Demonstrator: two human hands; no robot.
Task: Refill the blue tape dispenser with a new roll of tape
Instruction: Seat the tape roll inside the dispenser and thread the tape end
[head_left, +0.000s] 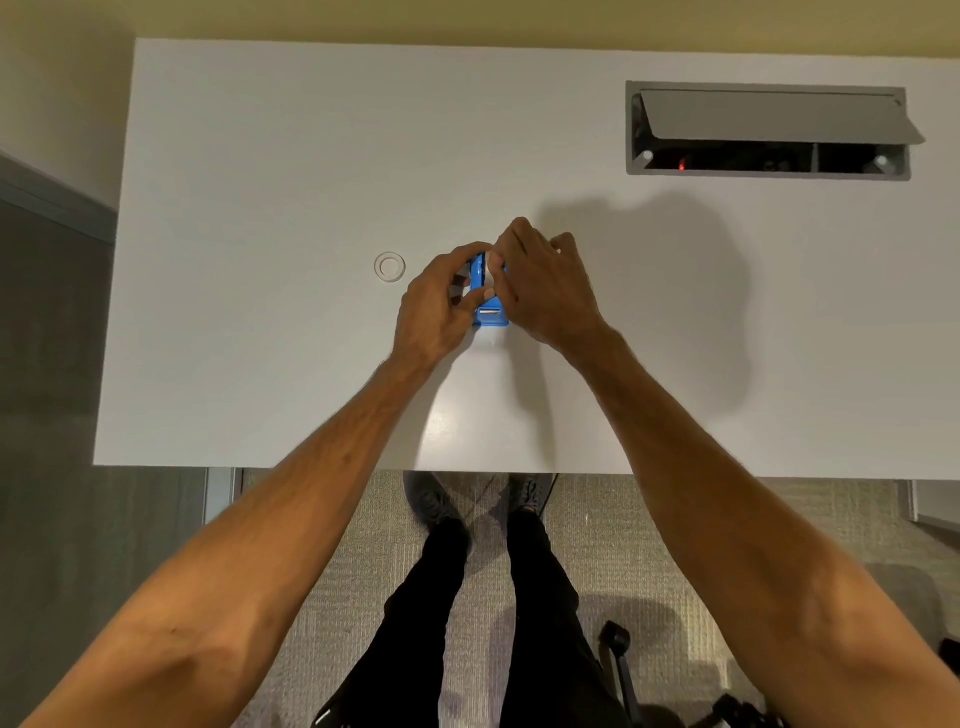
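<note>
- On the white desk (260, 364), about mid-width, sits the blue tape dispenser (491, 314), both my hands closed in around it.
- My left hand (436, 306) wraps the dispenser's left side, fingers curled over the top, thumb lying across toward the middle.
- My right hand (545, 286) covers the right side and far end, fingertips (496, 260) pressed at a whitish piece at the top of the dispenser; can't tell if that's the new roll or loose tape.
- Hands close together, nearly touching over the dispenser, both gripping it.
- Near end of the dispenser pokes out toward me, uncovered.
- Small clear ring (389, 266) lies flat on the desk just left of my left hand, not touching it.
- Cable hatch (769, 130) at far right of the desk, flap tilted up.
- My legs and shoes show below the desk edge.
</note>
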